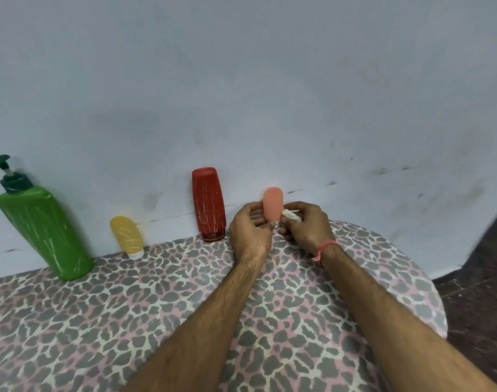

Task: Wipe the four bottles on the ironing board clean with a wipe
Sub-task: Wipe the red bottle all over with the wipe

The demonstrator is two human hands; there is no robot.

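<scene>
left hand gripped the small pink bottle above the ironing board by the wall; right hand pinched the wipe against it — first bottle under way, it seemed — red bottle likely next.

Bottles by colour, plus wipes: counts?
Green pump bottle: 1
Yellow bottle: 1
Red bottle: 1
Pink bottle, held in the left hand: 1
White wipe, pinched in the right hand: 1
Total: 4 bottles, 1 wipe, 5 things.
</scene>
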